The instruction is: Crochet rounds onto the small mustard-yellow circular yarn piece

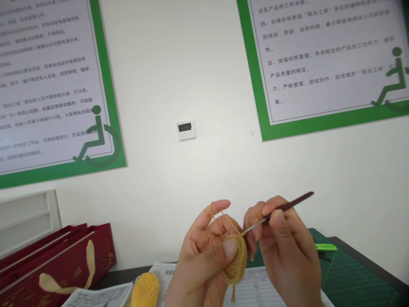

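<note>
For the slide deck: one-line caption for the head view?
Left hand pinches a small mustard-yellow crocheted piece while right hand works a dark-handled metal crochet hook into it.

Two green-bordered posters [47,85] hung on the wall; a red gift bag [57,268] stood at the table's left edge, a green cutting mat [351,277] at its right.

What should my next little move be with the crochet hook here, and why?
Probably catch the yarn strand with the crochet hook and draw it back through. The right hand has the hook's tip at the top edge of the yellow crochet piece, which the left hand pinches, and the strand runs taut from the raised left forefinger down to that edge.
</note>
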`<state>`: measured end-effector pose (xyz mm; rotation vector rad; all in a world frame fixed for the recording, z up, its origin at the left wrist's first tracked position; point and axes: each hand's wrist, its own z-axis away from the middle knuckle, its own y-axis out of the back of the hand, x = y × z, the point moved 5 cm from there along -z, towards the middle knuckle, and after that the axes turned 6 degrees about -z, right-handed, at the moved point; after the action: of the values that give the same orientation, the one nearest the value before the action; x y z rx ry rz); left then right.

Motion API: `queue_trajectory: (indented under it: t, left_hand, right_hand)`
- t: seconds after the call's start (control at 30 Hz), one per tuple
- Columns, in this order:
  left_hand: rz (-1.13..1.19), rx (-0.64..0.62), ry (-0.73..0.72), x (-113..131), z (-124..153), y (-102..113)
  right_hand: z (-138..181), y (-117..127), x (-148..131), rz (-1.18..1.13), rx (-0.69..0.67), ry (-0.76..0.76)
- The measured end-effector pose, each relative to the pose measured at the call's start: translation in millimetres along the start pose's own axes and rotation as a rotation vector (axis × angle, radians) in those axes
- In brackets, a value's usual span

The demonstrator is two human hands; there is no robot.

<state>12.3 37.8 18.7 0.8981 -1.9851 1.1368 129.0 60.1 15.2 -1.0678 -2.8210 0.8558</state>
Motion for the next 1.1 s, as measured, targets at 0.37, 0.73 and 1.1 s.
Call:
queue_trajectory:
  t: [0.37, 0.73, 1.1]
  left_hand:
    - [-0.221, 0.206, -0.259, 5, 0, 1]
    - [-0.24, 0.298, -0.247, 4, -1, 1]
    - [-0.295, 0.324, -0.353, 3, 0, 1]
  right_hand:
    - [-1, 3, 7, 0.187, -0.029, -0.064]
    - [-7, 13, 5, 0.207, 0.022, -0.054]
    - [-1, -5, -27, 0.77, -0.366, 0.477]
